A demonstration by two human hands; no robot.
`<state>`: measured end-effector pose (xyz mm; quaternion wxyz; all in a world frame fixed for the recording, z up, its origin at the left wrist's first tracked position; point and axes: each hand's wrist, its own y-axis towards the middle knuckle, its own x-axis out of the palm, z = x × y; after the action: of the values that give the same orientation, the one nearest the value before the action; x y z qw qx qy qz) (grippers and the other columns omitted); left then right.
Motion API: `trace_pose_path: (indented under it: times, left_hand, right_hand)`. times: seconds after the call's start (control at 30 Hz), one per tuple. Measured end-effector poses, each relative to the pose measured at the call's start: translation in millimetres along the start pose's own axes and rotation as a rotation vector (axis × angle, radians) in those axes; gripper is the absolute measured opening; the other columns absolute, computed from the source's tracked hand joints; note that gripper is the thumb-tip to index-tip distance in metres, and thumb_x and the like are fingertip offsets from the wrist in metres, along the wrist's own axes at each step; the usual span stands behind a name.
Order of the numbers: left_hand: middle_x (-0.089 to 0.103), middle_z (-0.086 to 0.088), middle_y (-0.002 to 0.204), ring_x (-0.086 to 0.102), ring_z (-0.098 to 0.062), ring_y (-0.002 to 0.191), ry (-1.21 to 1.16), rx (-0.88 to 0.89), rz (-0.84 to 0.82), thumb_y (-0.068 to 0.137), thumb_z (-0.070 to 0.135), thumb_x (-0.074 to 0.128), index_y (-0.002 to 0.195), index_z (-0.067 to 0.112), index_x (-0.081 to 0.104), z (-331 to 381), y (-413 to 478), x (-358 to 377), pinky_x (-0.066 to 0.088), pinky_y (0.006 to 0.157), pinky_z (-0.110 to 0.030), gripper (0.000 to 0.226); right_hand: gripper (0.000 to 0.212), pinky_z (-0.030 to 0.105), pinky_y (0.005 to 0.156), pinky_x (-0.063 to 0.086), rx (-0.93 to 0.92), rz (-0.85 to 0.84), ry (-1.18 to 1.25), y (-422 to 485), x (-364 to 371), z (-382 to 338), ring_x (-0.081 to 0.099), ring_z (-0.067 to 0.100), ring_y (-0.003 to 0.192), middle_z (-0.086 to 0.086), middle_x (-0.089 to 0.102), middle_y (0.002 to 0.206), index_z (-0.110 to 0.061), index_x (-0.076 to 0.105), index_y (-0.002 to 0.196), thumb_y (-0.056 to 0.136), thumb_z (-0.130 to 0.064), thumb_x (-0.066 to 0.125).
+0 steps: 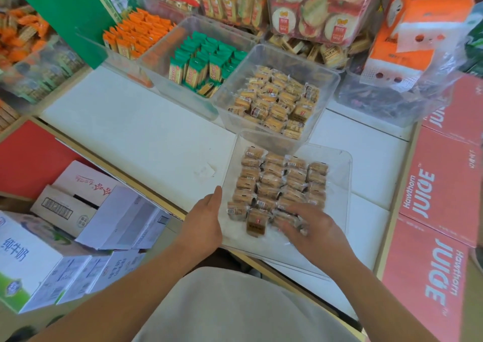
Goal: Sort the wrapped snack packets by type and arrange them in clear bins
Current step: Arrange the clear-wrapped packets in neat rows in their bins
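head view: the left hand lies flat, fingers straight, against the outer left wall of the near clear bin at the front of the white bench, gripping nothing. the right hand is down inside it, fingers spread over the nearest brown wrapped packets, too blurred to tell if it grips any. the packets sit in rows there; touching behind, a second clear bin holds a loose heap.
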<state>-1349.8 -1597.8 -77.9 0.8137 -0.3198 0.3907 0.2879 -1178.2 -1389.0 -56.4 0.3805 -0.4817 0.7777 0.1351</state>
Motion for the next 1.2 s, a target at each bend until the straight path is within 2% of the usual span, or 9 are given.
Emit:
trace_pose_path:
  times: [0.07,0.23,0.43,0.53,0.63,0.77,0.9,1.1,1.2]
  left_hand:
    - [0.054,-0.004,0.141,0.054,-0.019,0.121,-0.030,0.013,-0.036,0.093,-0.004,0.056,0.163,0.016,0.017,6.7,-5.8,5.0,0.051,0.101,-0.033,0.083]
    - [0.052,0.000,0.140,0.057,-0.016,0.112,-0.055,0.109,-0.143,0.100,0.011,0.054,0.159,0.021,0.021,29.2,-11.9,11.7,0.054,0.095,-0.036,0.068]
    - [0.051,-0.002,0.134,0.058,-0.018,0.105,-0.066,0.143,-0.166,0.102,0.015,0.052,0.160,0.019,0.018,65.3,-6.7,29.3,0.052,0.089,-0.030,0.067]
    - [0.051,-0.003,0.126,0.055,-0.017,0.100,-0.092,0.131,-0.177,0.100,0.011,0.051,0.161,0.017,0.017,80.3,0.2,33.8,0.050,0.085,-0.028,0.070]
    - [0.048,-0.002,0.125,0.050,-0.013,0.095,-0.075,0.146,-0.211,0.100,0.011,0.053,0.162,0.017,0.012,87.8,-1.4,35.8,0.044,0.079,-0.022,0.075]
    - [0.048,-0.002,0.129,0.055,-0.017,0.102,-0.048,0.146,-0.231,0.099,0.011,0.055,0.163,0.018,0.008,92.2,-3.4,36.3,0.051,0.085,-0.026,0.080]
    - [0.046,-0.001,0.133,0.055,-0.017,0.106,-0.060,0.167,-0.261,0.100,0.013,0.054,0.163,0.018,0.006,96.0,-6.9,40.9,0.053,0.092,-0.030,0.079]
    - [0.041,0.005,0.149,0.049,-0.014,0.125,-0.072,0.208,-0.315,0.103,0.030,0.056,0.164,0.025,0.002,85.9,-5.6,37.9,0.049,0.105,-0.032,0.082]
    - [0.031,0.006,0.158,0.036,-0.015,0.141,-0.042,0.263,-0.200,0.101,0.031,0.058,0.162,0.022,0.020,81.3,-9.4,35.7,0.041,0.114,-0.031,0.073]
  right_hand:
    - [0.032,0.010,0.088,0.045,0.083,-0.150,0.094,-1.8,1.8,-7.1,0.060,-0.005,0.105,-0.025,0.063,0.115,-0.038,0.070,0.118,0.088,-0.051,0.072]
    - [0.026,0.025,0.094,0.053,0.198,-0.276,0.173,-5.9,-2.5,-6.9,0.061,-0.007,0.101,-0.030,0.065,0.106,-0.049,0.067,0.109,0.085,-0.054,0.075]
    - [0.057,0.017,0.073,0.047,0.165,-0.435,-0.159,-36.7,-15.0,10.1,0.058,-0.002,0.090,-0.028,0.059,0.096,-0.049,0.063,0.104,0.057,-0.079,0.076]
    - [0.042,0.013,0.072,0.042,0.141,-0.368,-0.331,-47.8,-15.6,20.5,0.054,-0.004,0.089,-0.028,0.055,0.096,-0.047,0.066,0.112,0.076,-0.068,0.073]
    - [0.027,0.017,0.073,0.051,0.167,-0.325,-0.259,-51.0,-18.1,30.7,0.058,-0.004,0.082,-0.027,0.059,0.087,-0.047,0.069,0.093,0.077,-0.068,0.074]
    - [0.042,0.021,0.075,0.052,0.265,-0.274,-0.131,-41.8,-22.0,42.2,0.061,-0.003,0.089,-0.025,0.063,0.100,-0.045,0.069,0.103,0.071,-0.071,0.077]
    - [0.058,0.033,0.092,0.051,0.101,-0.213,-0.577,-9.7,-17.1,59.0,0.051,0.014,0.119,-0.010,0.051,0.126,-0.033,0.056,0.132,0.081,-0.057,0.073]
    - [0.058,0.037,0.100,0.037,-0.028,-0.310,-0.867,2.6,2.8,70.2,0.041,0.023,0.117,0.000,0.040,0.125,-0.028,0.052,0.128,0.081,-0.056,0.071]
    - [0.051,0.037,0.103,0.037,-0.030,-0.279,-0.862,8.6,0.3,74.3,0.042,0.022,0.118,-0.002,0.040,0.125,-0.028,0.052,0.126,0.085,-0.052,0.069]
